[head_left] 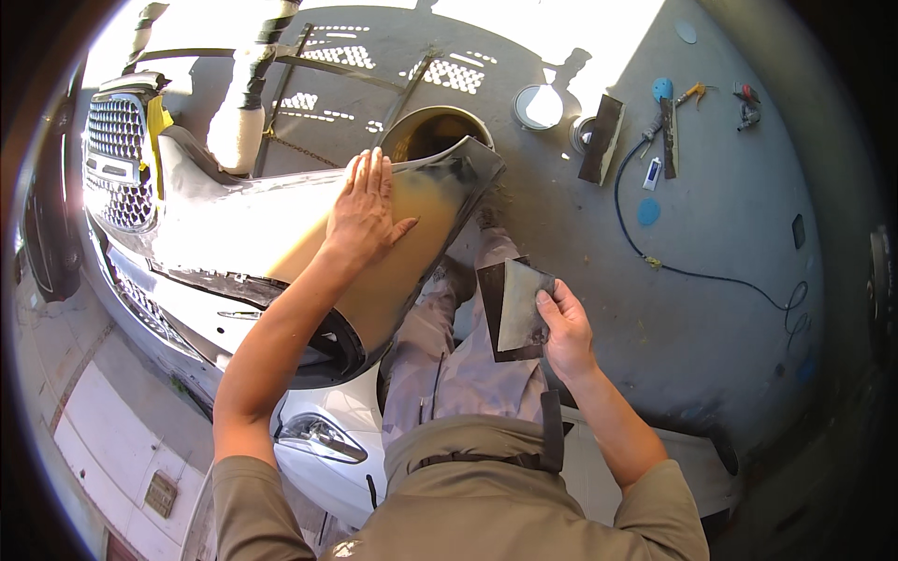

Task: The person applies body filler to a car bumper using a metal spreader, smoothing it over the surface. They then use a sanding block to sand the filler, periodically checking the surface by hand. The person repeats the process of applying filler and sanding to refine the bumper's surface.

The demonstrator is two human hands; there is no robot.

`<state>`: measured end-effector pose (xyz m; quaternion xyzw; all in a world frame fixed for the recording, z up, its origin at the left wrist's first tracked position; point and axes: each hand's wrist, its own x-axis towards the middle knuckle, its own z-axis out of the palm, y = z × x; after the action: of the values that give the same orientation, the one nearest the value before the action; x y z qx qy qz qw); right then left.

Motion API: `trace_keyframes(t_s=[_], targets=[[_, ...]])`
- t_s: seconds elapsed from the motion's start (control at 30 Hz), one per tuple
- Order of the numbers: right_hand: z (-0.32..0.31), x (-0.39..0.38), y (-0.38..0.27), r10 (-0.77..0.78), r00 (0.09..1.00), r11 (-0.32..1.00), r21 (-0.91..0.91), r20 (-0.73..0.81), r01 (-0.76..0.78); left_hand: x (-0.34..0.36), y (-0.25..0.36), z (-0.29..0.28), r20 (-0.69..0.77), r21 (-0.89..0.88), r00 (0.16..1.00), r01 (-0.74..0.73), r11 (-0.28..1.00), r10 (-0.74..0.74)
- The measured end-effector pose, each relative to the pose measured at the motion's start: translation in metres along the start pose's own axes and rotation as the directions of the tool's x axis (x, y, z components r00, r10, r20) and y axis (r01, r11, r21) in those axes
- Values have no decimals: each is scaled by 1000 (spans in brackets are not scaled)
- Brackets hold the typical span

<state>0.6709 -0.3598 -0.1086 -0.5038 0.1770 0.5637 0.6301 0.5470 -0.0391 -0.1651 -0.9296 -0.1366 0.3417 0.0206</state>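
A car bumper [257,220] with a mesh grille [120,154] at its left end lies across the view. Its right part is dull yellow-brown and grey. My left hand [363,210] rests flat on that part near the far edge, fingers together and stretched out, thumb apart. My right hand [567,327] is held over my legs, off the bumper. Between its thumb and fingers it grips sandpaper [520,309], a pale grey folded piece over a darker one; the fingers under it are hidden.
Beyond the bumper's right end stands a bucket [398,131]. On the grey floor lie a round lid [538,107], long dark sanding boards [601,140], a white tube [652,174], blue discs [649,212] and a hose [622,220]. A padded stand post [238,136] rises behind; a white car [351,449] is close by.
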Motion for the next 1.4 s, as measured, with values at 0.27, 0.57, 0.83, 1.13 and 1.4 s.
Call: trace_keyframes(t_s=[0.27, 0.57, 0.83, 1.13, 1.4], targets=[[-34, -25, 5, -119, 984, 993, -40, -136, 114, 67, 48, 9, 109, -16, 900, -422, 906, 421], [-21, -49, 85, -163, 978, 985, 34, -130, 168, -44, -104, -25, 58, -161, 845, -517, 841, 531], [6, -86, 194, -142, 974, 978, 126, -174, 165, -125, -166, -40, 224, -71, 891, -390, 918, 396], [-14, -124, 241, -156, 943, 954, 202, -293, 221, 21, -14, -4, 97, 201, 794, -606, 770, 600], [-30, -119, 227, -243, 909, 910, 245, -339, 335, -84, 24, 43, -74, 255, 902, -396, 882, 426]])
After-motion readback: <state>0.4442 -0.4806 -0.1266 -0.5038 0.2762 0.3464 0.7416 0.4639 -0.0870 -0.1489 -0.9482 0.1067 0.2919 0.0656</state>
